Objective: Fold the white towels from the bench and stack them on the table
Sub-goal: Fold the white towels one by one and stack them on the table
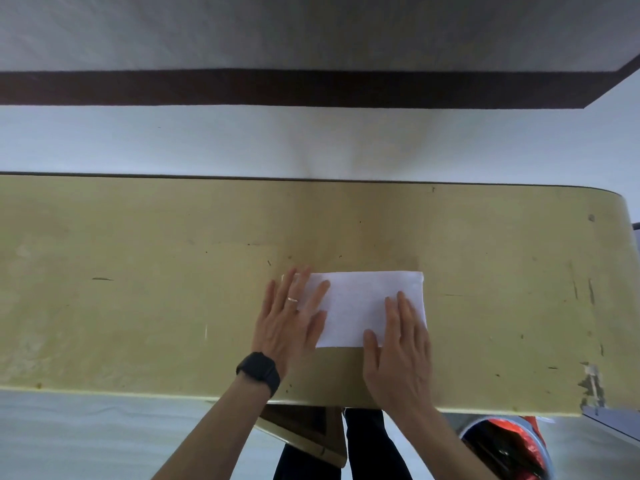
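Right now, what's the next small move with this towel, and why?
Probably lift the left hand and right hand away: the towel already lies flat, a neat folded rectangle on the table, both palms pressing it.

A folded towel [360,306] lies flat on the table [138,289], right of the table's middle and nearer its front edge than its back. The left hand [291,323] rests flat across the towel's left end, partly on the tabletop. The right hand [398,355] rests flat on the towel's near right corner. A watch [259,372] sits on the left wrist. The wall [311,140] runs behind the table. A round bin [509,448] stands on the floor under the table's near right corner.
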Tool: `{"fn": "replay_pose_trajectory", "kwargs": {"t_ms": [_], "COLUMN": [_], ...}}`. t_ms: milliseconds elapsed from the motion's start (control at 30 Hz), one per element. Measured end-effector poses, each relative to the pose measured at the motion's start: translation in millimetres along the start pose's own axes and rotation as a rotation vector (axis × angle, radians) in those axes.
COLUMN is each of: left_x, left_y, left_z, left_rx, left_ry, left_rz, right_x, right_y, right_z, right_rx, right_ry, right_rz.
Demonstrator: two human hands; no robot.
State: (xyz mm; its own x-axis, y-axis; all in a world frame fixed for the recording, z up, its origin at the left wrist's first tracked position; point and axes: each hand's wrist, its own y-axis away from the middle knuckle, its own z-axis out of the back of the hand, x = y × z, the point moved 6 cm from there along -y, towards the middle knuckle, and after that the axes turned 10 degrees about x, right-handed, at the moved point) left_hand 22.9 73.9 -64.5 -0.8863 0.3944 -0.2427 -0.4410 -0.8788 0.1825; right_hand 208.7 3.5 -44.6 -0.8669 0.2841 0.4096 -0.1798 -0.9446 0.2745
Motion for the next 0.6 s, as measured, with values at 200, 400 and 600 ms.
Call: {"fn": "replay_pose_trajectory", "kwargs": {"t_ms": [200,400,600], "left_x": [5,-5,-24], "left_y": [8,25,55], "left_z": [-8,13,14], "left_rx": [0.078,0.117,0.063], "left_ry": [0.016,-0.025,-0.009], "left_rz": [0.131,0.295,0.15], "right_x": [-5,19,38], "right_y": [-30,-103,-92], "right_z": [-11,21,10], "right_rx": [0.031,-0.003,0.104], "right_ry": [-0.04,0.181,0.207], "right_rz": [0.057,0.128,0.26]}}
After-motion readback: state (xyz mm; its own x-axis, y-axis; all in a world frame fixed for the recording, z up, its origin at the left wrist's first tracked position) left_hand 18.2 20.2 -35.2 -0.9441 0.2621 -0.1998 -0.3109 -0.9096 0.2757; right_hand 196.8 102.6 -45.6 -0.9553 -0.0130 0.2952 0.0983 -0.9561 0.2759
